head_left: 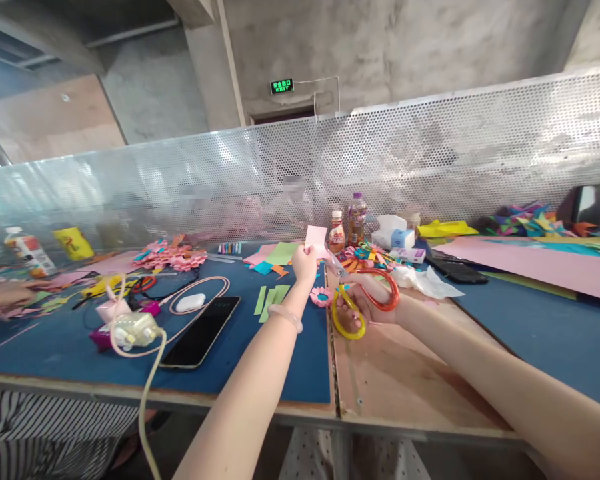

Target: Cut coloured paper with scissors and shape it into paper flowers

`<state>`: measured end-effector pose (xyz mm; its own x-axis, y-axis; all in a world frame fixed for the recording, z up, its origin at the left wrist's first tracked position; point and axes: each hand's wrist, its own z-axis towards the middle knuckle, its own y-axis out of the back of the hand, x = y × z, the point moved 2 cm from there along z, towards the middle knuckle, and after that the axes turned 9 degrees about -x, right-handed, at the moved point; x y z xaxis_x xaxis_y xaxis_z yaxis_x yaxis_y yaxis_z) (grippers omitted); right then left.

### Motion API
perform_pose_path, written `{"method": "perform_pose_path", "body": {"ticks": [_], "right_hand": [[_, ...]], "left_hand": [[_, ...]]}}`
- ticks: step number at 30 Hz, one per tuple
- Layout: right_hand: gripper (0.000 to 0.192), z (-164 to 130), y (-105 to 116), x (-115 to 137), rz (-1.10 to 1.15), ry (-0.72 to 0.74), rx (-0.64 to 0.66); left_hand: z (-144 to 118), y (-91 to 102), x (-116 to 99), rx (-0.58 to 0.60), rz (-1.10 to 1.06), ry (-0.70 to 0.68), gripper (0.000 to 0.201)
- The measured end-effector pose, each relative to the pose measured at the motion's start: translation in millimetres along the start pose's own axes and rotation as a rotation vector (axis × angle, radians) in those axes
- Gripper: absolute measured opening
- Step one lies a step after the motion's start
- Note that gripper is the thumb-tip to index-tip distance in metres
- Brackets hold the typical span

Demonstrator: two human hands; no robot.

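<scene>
Pink paper [316, 238] – a small square held up above the blue table [55, 347], pinched at its lower edge by the left hand [305, 264]; right hand [367, 303] grips scissors [353, 300] – fingers through the handles, blades at the paper.

Matt pink paper [316, 238], glossy plastic-handled scissors [363, 303], bare wooden tabletop [405, 380].

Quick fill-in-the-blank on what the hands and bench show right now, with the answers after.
1. The left hand pinches a small piece of ____ paper.
2. The right hand holds ____ with orange and yellow handles.
3. The phone lies face up on the ____ mat.
4. On the left wrist sits a pale ____.

Missing words: pink; scissors; blue; bangle
</scene>
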<state>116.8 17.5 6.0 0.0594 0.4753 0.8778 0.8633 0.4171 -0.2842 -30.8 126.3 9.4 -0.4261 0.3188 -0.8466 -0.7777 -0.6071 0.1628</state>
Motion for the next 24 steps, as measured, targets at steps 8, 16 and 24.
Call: {"method": "perform_pose_path", "body": {"ticks": [8,16,24], "right_hand": [[0.027,2,-1,-2,0.015,0.028,0.008],[0.029,2,1,0,0.003,0.011,0.03],[0.034,1,-1,0,0.001,0.011,0.01]], "left_hand": [[-6,2.4,-8,0.022,-0.024,-0.036,0.019],[-11,3.3,-13,0.031,-0.055,-0.025,0.019],[-10,4.0,-14,0.039,-0.065,-0.033,0.019]]}}
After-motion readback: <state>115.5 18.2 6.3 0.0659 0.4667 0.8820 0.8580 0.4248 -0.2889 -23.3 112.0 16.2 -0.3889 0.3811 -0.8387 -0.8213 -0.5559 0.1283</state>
